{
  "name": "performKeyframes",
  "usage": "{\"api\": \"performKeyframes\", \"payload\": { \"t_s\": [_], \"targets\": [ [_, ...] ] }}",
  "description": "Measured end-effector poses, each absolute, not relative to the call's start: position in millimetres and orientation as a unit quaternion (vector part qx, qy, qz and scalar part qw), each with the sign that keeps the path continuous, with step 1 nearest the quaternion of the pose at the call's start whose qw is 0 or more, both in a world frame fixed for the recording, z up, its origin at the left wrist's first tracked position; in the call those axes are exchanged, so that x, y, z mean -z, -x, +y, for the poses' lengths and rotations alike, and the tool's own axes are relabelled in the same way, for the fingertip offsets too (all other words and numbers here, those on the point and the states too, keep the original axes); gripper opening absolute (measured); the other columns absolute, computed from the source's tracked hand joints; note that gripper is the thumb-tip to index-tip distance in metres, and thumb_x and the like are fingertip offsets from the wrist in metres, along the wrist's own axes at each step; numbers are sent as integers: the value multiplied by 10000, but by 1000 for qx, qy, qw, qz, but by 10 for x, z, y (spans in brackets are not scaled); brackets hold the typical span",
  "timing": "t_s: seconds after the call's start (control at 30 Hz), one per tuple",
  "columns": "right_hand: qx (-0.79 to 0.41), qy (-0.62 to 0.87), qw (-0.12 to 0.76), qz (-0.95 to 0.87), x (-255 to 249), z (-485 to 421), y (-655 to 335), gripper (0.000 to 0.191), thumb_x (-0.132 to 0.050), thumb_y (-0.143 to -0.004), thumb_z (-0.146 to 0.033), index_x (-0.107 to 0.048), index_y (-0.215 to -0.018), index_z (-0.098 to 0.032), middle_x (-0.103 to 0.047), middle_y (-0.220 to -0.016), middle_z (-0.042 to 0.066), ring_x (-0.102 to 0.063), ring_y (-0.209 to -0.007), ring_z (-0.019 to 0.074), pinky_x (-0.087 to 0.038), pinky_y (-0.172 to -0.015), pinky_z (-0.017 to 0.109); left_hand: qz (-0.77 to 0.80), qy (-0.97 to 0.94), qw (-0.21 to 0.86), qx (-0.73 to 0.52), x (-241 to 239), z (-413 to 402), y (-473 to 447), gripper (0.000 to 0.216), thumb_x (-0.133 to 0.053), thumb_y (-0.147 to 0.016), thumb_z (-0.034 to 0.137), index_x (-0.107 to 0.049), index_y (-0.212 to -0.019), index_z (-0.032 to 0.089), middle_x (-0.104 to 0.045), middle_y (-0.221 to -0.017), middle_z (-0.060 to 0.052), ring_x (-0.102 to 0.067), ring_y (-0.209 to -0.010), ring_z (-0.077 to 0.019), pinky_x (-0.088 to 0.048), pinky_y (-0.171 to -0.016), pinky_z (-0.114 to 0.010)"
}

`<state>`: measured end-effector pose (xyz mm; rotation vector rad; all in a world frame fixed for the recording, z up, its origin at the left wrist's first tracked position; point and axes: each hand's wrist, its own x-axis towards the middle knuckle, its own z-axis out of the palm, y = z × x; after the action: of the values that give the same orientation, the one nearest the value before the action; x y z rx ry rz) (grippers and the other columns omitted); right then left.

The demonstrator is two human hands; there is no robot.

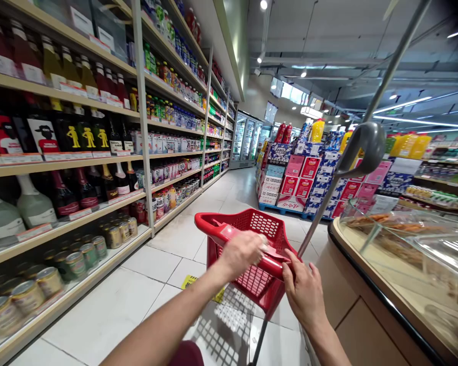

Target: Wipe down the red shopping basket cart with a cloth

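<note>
A red plastic shopping basket (pixel 248 229) on wheels stands in front of me in a supermarket aisle; its mesh inside looks empty. My left hand (pixel 243 252) is closed over the red rim and folded handle at the basket's near edge. My right hand (pixel 304 292) grips the near right corner of the same rim, thumb pressed on the red plastic. The basket's long grey pull handle (pixel 361 145) rises diagonally up to the right, past my right hand.
Shelves of wine bottles (pixel 80 134), cans (pixel 46 282) and drinks line the left side. A glass-topped food counter (pixel 408 249) stands close on the right. Stacked cartons on a pallet (pixel 301 180) sit ahead, with fridges (pixel 246 140) at the aisle's far end. The floor is white tile.
</note>
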<state>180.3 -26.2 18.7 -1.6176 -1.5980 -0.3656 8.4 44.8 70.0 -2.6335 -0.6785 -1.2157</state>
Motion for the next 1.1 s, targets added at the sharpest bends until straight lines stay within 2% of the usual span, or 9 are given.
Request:
{"api": "performKeyframes", "payload": {
  "t_s": [0.13,0.3,0.47,0.63,0.73,0.83,0.93,1.0,1.1],
  "targets": [
    [164,642,416,-622,-239,-252,-1745,420,-283,-862,-339,-513,-1152,-140,-655,-970,99,-577,-901,205,-253,-959,462,-327,817,81,467,-760,520,104,312,-290,-892,241,-560,-1043,200,-631,-1011,-51,-551,-980,-164,-447,-907,-369],
    [180,634,421,-623,-284,-222,-1673,397,-285,-864,-297,-513,-1155,-152,-642,-1035,92,-572,-950,197,-228,-976,451,-215,882,76,412,-666,481,43,265,-408,-863,279,-553,-1073,205,-603,-1092,-39,-511,-1059,-152,-416,-956,-323],
    [187,632,413,-629,-246,-238,-1732,392,-296,-859,-288,-521,-1152,-160,-646,-1026,84,-555,-975,199,-241,-973,460,-349,791,78,496,-643,588,118,269,-363,-878,248,-571,-1040,198,-626,-1031,-61,-545,-1014,-171,-452,-917,-372],
    [188,628,421,-627,-218,-244,-1771,383,-302,-852,-303,-547,-1120,-178,-652,-1006,77,-561,-931,198,-241,-968,478,-194,876,98,431,-600,536,56,269,-423,-861,304,-557,-1073,207,-599,-1103,-54,-500,-1088,-163,-418,-964,-348],
    [182,623,433,-626,-217,-259,-1776,378,-318,-849,-317,-554,-1109,-178,-646,-1022,74,-554,-924,198,-232,-977,479,-304,819,81,480,-631,628,217,268,-376,-878,297,-578,-1023,197,-631,-1018,-51,-547,-1008,-160,-456,-923,-357],
    [187,625,445,-613,-218,-263,-1766,361,-335,-839,-294,-570,-1089,-183,-657,-988,60,-545,-933,201,-224,-983,480,-387,766,83,506,-642,643,234,266,-368,-878,283,-591,-996,198,-635,-1005,-57,-546,-1017,-182,-464,-909,-396],
    [190,630,452,-602,-209,-257,-1781,349,-336,-834,-275,-582,-1067,-189,-664,-954,54,-544,-934,203,-232,-977,479,-272,841,98,458,-596,537,63,259,-412,-863,274,-571,-1058,209,-589,-1127,-60,-490,-1109,-187,-439,-947,-386],
    [186,629,454,-603,-199,-257,-1809,345,-338,-838,-281,-575,-1073,-192,-658,-981,54,-546,-934,201,-234,-976,480,-217,867,108,435,-584,524,17,271,-424,-858,278,-558,-1088,223,-589,-1135,-56,-489,-1113,-187,-438,-949,-387],
    [177,623,455,-611,-191,-262,-1846,341,-345,-844,-284,-554,-1098,-196,-649,-1016,45,-545,-946,195,-234,-977,481,-317,814,109,474,-632,638,91,274,-387,-870,275,-570,-1066,220,-632,-1046,-61,-543,-1038,-200,-466,-905,-434]
  ]
}}
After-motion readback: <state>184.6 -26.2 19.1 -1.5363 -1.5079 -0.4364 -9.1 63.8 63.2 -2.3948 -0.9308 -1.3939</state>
